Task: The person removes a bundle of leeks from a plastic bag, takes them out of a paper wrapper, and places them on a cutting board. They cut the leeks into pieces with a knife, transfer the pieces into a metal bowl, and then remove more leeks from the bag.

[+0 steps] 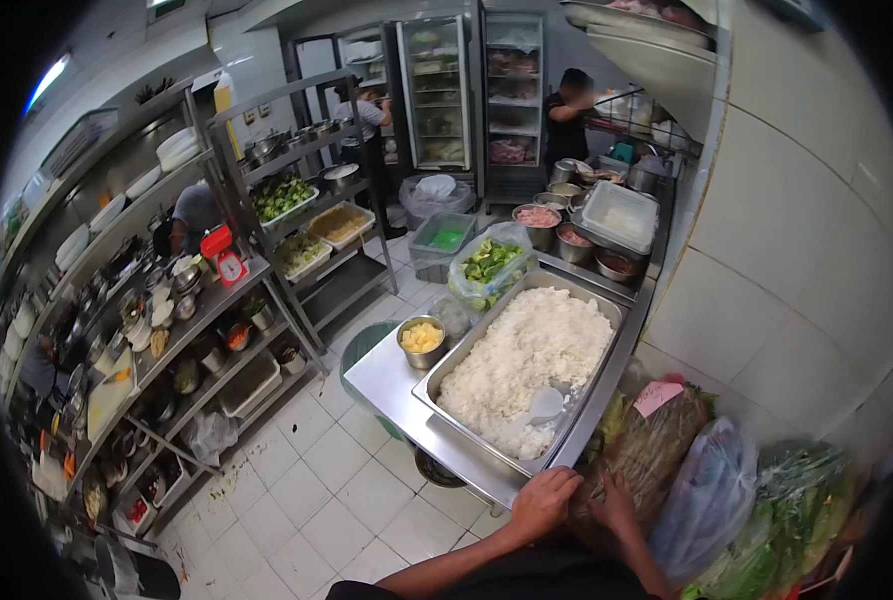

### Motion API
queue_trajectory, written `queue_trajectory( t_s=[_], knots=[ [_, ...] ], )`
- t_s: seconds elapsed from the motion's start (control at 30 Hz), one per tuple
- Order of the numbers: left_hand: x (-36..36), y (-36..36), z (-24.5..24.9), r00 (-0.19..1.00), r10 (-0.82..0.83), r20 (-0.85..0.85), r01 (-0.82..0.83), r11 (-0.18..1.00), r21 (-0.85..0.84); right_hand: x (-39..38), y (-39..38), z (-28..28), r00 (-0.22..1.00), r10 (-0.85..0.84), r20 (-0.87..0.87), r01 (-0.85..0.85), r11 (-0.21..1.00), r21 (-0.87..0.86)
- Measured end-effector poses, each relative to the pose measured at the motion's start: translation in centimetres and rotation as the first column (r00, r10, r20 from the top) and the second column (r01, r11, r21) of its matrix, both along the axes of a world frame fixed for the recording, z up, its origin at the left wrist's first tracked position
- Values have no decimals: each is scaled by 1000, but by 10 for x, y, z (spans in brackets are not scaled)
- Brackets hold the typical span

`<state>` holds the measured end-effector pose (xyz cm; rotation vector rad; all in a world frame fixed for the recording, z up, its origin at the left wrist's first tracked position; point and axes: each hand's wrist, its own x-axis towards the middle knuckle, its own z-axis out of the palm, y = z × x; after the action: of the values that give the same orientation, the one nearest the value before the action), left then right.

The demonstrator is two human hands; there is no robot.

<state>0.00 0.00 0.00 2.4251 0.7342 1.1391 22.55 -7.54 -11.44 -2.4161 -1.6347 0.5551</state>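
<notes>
At the near corner of the steel table, my left hand (546, 502) has its fingers curled at the left edge of a clear plastic bag (654, 455). My right hand (616, 508) is beside it, fingers bent and gripping the front of the same bag. Brownish-green produce shows through the plastic, and a pink paper label (658, 397) lies on top. The fingertips of both hands are partly hidden against the bag. Just beyond my hands, a large steel tray (428, 392) holds cooked white rice (526, 350) and a white scoop (543, 407).
A pale plastic bag (708, 490) and wrapped leafy greens (791, 515) lie to the right, by the tiled wall. A steel pot of yellow chunks (421, 338) stands left of the tray. Shelving (256, 290) lines the left; two people (566, 120) (368, 125) stand farther back.
</notes>
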Motion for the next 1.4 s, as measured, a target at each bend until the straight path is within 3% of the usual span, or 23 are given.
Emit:
queue_trajectory(
  t_s=[0.47,0.97,1.07,1.27,1.4],
  knots=[
    [2,-3,3,1000,-18,-24,17,999,-36,-7,-8,7,997,-12,78,3,993,120],
    [0,-7,8,996,-40,-75,34,996,-77,-9,-10,6,999,-31,19,29,996,83],
    [3,-7,6,1000,-15,-7,14,1000,-23,-10,-11,6,999,-28,23,25,994,110],
    [8,-6,8,998,37,41,-31,990,-137,-6,-8,0,999,-27,36,24,995,93],
    [9,-6,7,999,38,-3,-39,992,-122,-7,-8,1,999,-53,-8,53,997,52]
  ],
)
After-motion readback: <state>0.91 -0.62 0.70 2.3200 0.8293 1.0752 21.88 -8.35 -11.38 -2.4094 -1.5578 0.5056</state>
